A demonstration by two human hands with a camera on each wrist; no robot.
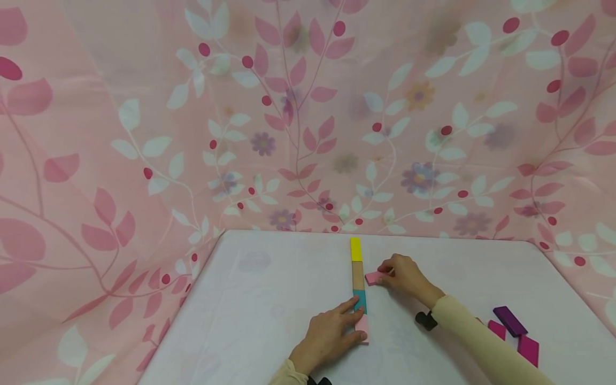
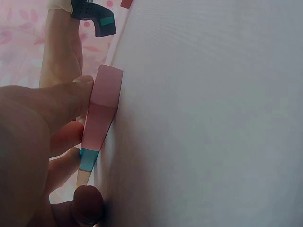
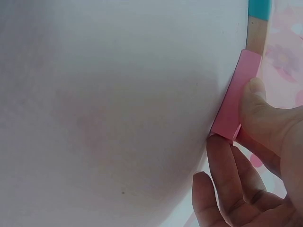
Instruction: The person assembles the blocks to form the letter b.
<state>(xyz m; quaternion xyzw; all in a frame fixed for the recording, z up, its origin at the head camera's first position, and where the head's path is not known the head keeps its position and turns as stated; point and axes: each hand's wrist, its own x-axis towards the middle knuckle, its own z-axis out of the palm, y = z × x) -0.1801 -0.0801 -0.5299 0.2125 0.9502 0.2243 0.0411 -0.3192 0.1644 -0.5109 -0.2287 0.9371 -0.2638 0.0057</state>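
Observation:
A straight row of flat blocks lies on the white table, running away from me: a yellow block (image 1: 355, 249) at the far end, then a tan block (image 1: 358, 275), a teal block (image 1: 359, 301) and a pink block (image 1: 362, 324) nearest. My left hand (image 1: 327, 337) rests along the row's left side with fingers spread, its tips touching the teal and pink blocks. Just right of the tan block, my right hand (image 1: 406, 275) pinches a second pink block (image 3: 236, 97) between thumb and fingers. That block lies aslant, its left end close beside the row.
On the right of the table (image 1: 269, 299), a dark purple block (image 1: 510, 321) and magenta blocks (image 1: 529, 350) lie loosely, partly hidden by my right sleeve (image 1: 486, 337). A pink floral cloth (image 1: 308, 133) hangs behind the table's far edge.

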